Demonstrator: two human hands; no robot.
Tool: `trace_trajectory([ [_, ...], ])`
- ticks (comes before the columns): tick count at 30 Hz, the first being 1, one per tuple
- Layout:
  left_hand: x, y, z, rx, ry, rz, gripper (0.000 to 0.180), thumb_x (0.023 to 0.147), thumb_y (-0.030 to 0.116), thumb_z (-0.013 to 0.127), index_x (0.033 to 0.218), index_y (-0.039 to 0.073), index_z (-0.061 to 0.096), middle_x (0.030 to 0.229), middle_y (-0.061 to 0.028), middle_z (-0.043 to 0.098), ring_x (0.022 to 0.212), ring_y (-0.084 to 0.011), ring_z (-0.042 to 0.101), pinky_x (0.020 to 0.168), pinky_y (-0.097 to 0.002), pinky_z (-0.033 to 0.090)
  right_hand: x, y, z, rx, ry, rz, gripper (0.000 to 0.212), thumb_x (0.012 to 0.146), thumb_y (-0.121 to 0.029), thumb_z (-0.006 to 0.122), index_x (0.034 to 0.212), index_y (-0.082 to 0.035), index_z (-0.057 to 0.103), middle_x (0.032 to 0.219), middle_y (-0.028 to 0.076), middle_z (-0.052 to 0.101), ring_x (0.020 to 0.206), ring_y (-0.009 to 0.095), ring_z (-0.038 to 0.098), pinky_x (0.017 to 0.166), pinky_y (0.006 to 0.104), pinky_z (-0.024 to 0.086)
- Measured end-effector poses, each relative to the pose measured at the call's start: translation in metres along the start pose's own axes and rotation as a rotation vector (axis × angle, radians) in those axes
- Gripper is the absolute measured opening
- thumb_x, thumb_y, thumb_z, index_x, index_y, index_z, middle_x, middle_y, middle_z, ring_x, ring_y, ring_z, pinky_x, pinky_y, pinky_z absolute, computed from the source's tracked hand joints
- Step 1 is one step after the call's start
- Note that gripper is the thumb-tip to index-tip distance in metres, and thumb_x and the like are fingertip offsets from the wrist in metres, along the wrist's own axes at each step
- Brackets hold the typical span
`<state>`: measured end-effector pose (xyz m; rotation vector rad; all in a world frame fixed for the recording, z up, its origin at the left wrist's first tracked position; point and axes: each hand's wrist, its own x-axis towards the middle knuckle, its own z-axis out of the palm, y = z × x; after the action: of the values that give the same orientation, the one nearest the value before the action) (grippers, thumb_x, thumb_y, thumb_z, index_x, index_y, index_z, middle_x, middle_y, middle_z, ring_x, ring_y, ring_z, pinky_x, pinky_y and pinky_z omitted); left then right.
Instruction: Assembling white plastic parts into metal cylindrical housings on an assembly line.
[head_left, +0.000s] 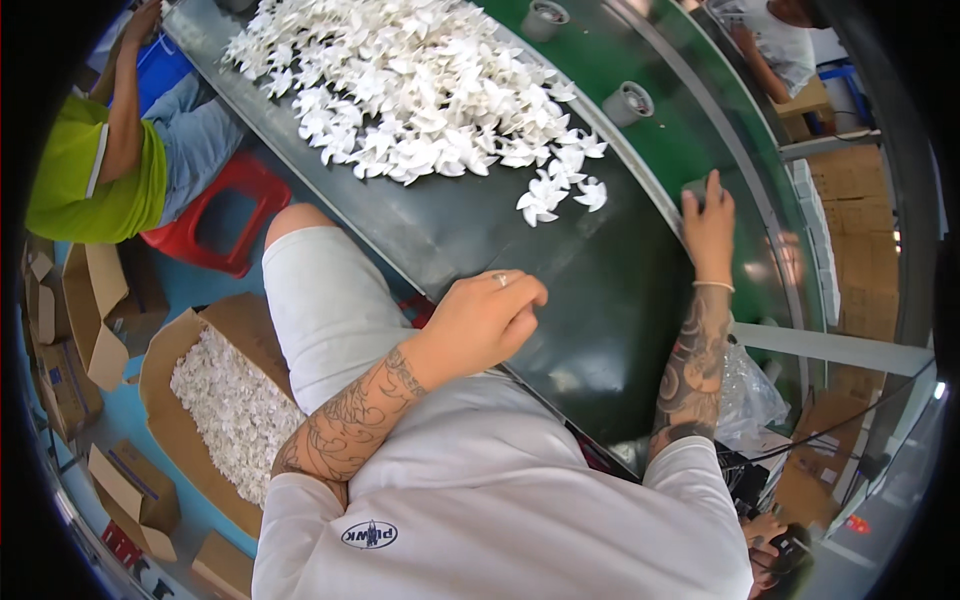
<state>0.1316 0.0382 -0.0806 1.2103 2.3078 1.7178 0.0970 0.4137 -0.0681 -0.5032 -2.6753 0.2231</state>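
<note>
My left hand (487, 318), with a ring on one finger, is held over the near edge of the dark worktop (590, 270). Its fingers are curled in, and whatever they may hold is hidden. My right hand (710, 228) reaches over the raised rim onto the green conveyor belt (745, 235). Between its thumb and fingers part of a grey cup (693, 188) shows; the hand covers the rest. White star-shaped flower pieces (400, 90) lie heaped on the far part of the worktop. A few loose ones (545, 195) sit at the heap's near right end.
Two grey cups (628, 103) (545, 18) stand farther along the belt. On the left, a cardboard box (165, 400) holds small white pieces, near a red stool (215, 225) and a seated person (110, 165). A clear plastic bag (745, 400) hangs beside my right arm.
</note>
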Motion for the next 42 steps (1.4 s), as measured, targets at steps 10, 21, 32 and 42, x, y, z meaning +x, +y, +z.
trace_trajectory([
  [10,0.006,-0.002,-0.001,0.032,-0.022,0.001,0.013,0.081,0.001,0.060,0.093,0.005,0.062,0.075,-0.0095,0.058,0.066,-0.0278,0.058,0.060,-0.0377,0.048,0.004,0.035,0.022,0.073,0.517,0.073,0.057,0.095,-0.026,0.053,0.137,0.010,0.040,0.139,0.032,0.042,0.131,0.044,0.039,0.112,0.0458,0.029],
  [21,0.023,0.001,-0.001,-0.033,-0.067,-0.269,0.024,0.085,0.000,0.064,0.109,0.001,0.062,0.071,-0.0084,0.057,0.057,-0.0158,0.053,0.052,-0.0274,0.044,0.030,0.205,-0.036,-1.041,-0.336,1.271,0.046,0.093,-0.020,0.055,0.138,-0.012,0.051,0.151,0.010,0.039,0.137,0.035,0.037,0.108,0.0588,0.030],
  [32,0.061,-0.002,0.003,0.653,0.127,-0.158,0.043,0.085,0.016,0.067,0.125,0.007,0.054,0.116,-0.0153,0.053,0.075,-0.0319,0.064,0.060,-0.0384,0.054,0.048,0.169,-0.057,-0.755,-0.742,0.447,0.036,0.082,-0.021,0.062,0.111,0.000,0.063,0.115,0.021,0.066,0.103,0.038,0.065,0.090,0.0432,0.051],
  [42,0.049,-0.028,-0.010,-0.105,0.166,-0.368,0.026,0.086,0.001,0.065,0.111,0.005,0.061,0.092,-0.0112,0.066,0.069,-0.0190,0.065,0.064,-0.0296,0.053,-0.039,-0.086,-0.045,1.426,-0.087,0.429,0.033,0.100,-0.035,0.048,0.115,-0.007,0.055,0.088,0.003,0.061,0.068,0.012,0.060,0.044,0.0231,0.041],
])
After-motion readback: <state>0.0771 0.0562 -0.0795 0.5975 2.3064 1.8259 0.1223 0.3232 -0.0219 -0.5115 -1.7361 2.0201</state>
